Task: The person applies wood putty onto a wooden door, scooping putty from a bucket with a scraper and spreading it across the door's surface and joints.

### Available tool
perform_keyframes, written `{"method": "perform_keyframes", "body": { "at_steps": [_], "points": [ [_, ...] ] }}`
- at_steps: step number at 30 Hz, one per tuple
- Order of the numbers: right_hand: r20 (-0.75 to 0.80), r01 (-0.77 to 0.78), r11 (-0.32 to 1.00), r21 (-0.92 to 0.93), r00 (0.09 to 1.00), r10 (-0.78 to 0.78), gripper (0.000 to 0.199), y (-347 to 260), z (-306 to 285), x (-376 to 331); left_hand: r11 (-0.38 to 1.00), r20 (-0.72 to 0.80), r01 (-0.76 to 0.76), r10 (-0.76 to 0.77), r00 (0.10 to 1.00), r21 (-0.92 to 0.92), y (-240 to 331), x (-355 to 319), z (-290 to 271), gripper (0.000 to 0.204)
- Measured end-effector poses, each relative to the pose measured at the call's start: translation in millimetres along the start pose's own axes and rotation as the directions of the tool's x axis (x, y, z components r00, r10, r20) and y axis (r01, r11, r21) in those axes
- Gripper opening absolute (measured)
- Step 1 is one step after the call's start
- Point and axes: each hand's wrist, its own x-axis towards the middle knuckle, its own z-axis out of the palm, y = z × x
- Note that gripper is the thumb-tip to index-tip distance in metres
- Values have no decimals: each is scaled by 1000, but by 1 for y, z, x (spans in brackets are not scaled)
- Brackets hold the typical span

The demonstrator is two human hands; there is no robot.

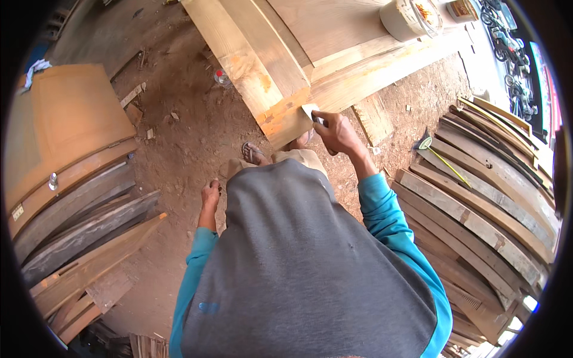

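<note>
My right hand (pixel 338 132) is closed round the dark handle of a putty knife (pixel 310 111). Its pale, flat blade meets the near end of a wooden door frame (pixel 253 56), where two light-coloured timbers join at a corner. Orange-brown filler (pixel 272 123) is smeared over that end, with smaller patches farther up the timber. Low at my left side hangs my left hand (pixel 210 194), away from the wood. Its fingers are curled in, and whatever they may hold is hidden.
On the panel stand a white bucket (pixel 401 22) with filler smears and a smaller tub (pixel 461 10). Stacked planks (pixel 471 209) lie at right, with a green-yellow swatter (pixel 425 143). A brown door (pixel 77 107) and more boards (pixel 77 244) lie left. Wood scraps (pixel 373 119) litter the dirt floor.
</note>
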Motion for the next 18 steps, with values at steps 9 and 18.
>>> {"method": "perform_keyframes", "body": {
  "at_steps": [9, 18],
  "points": [
    [-57, 119, 943, -310, 988, -143, 25, -8, 17, 50, 999, -40, -15, 13, 999, -51, 4, 2, 0, 51],
    [181, 271, 943, -192, 955, -237, 23, -47, 46, -16, 998, -14, 25, -26, 1000, -60, 1, -10, -1, 47]
  ]
}}
